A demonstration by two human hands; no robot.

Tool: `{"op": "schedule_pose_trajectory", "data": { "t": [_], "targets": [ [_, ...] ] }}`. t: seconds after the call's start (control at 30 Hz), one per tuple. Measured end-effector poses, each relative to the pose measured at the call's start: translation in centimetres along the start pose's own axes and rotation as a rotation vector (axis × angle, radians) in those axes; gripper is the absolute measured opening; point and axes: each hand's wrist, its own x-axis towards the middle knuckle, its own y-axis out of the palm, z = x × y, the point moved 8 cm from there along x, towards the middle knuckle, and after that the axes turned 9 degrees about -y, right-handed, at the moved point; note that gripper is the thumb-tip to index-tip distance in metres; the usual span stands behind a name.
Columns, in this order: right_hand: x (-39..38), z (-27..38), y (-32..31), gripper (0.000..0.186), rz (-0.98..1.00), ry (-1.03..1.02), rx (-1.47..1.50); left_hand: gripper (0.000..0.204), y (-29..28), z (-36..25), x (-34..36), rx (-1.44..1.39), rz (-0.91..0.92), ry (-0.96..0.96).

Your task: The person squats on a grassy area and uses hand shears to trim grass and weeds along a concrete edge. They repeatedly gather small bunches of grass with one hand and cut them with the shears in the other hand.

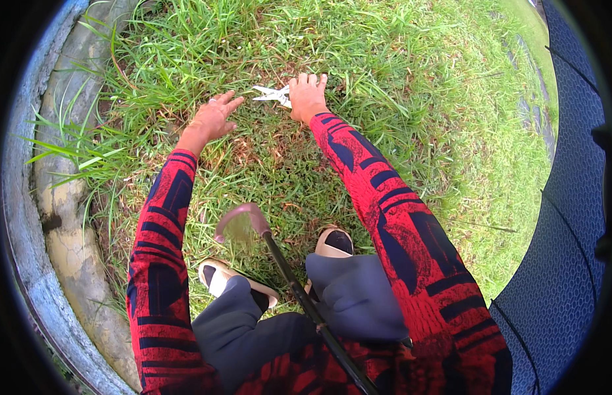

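My right hand (308, 96) is closed around the handles of a pair of scissors (273, 95) just above the grass. Their pale blades are spread apart and point left; the handles are mostly hidden by my fingers. To the left of the blade tips, my left hand (215, 118) is held low over the grass, fingers apart and holding nothing. Under and around both hands lies green grass (279, 39), with brownish clippings and short patches between them.
An umbrella handle (245, 217), pink and hooked, rises on a dark shaft between my legs. The blue umbrella canopy (549, 263) fills the right edge. A weathered concrete kerb (72, 243) curves along the left. My light-coloured shoes (333, 242) stand on the grass.
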Motion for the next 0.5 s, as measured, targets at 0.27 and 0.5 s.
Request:
{"op": "schedule_pose_trajectory", "data": {
  "t": [0.27, 0.5],
  "targets": [
    [-1.7, -2.0, -1.1, 0.073, -0.091, -0.003, 0.119, 0.033, 5.4, -1.3, -1.4, -0.001, 0.056, 0.092],
    [-5.0, -2.2, 2.3, 0.071, -0.025, -0.074, 0.279, 0.022, 7.5, 3.5, -9.7, -0.254, 0.141, 0.062]
  ]
}}
